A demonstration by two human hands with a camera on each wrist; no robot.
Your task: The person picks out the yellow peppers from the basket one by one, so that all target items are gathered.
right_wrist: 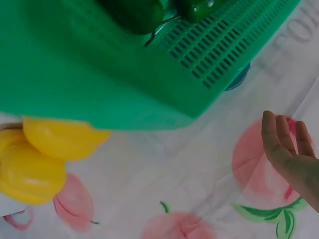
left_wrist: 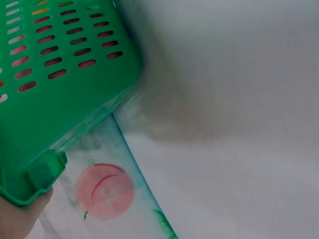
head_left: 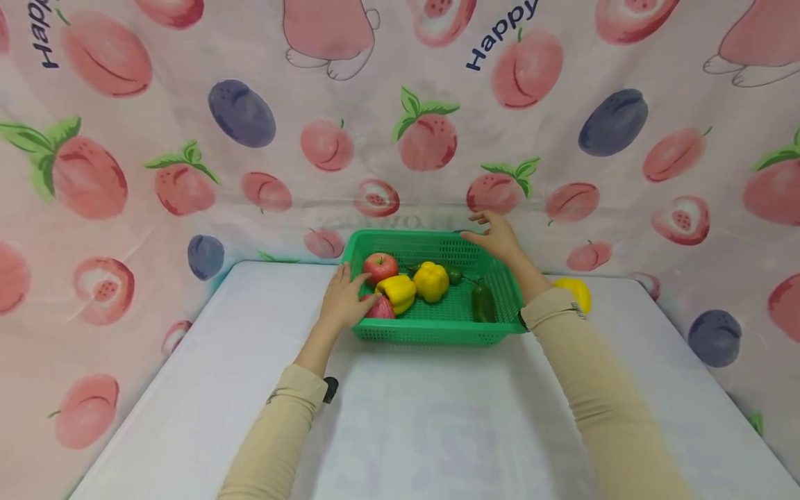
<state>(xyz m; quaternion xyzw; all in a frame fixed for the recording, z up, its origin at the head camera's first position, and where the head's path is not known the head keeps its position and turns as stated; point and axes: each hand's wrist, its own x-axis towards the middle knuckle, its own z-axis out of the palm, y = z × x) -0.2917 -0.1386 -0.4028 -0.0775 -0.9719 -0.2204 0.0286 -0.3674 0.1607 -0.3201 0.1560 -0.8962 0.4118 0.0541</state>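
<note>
Your green basket point(head_left: 431, 335) is at the back part of the white table point(head_left: 425, 417), close to its far edge. I cannot tell if its bottom passes over that edge; if it does, a push away from you could tip the basket down behind.

Your left hand point(head_left: 340, 302) is at the left rim, with the fingers spread and the thumb wide from them. The left wrist view shows it touching under the rim, but I cannot tell how much it supports.

Your right hand point(head_left: 499, 241) is near the far right corner, fingers loosely extended, and holds nothing. It stands apart from the basket, so a lift now would be only from the left, and the basket would lean to the right.

In such a lean, the red apple point(head_left: 380, 267), the yellow peppers point(head_left: 431, 282) and the pink round thing point(head_left: 382, 310), maybe an onion, could roll toward the long green vegetable point(head_left: 483, 303), because that side has more free space.

Take care also with the yellow thing point(head_left: 576, 294) outside, behind your right sleeve point(head_left: 590, 375): a low elbow or a slide of the basket to the right could knock it off the table.
</note>
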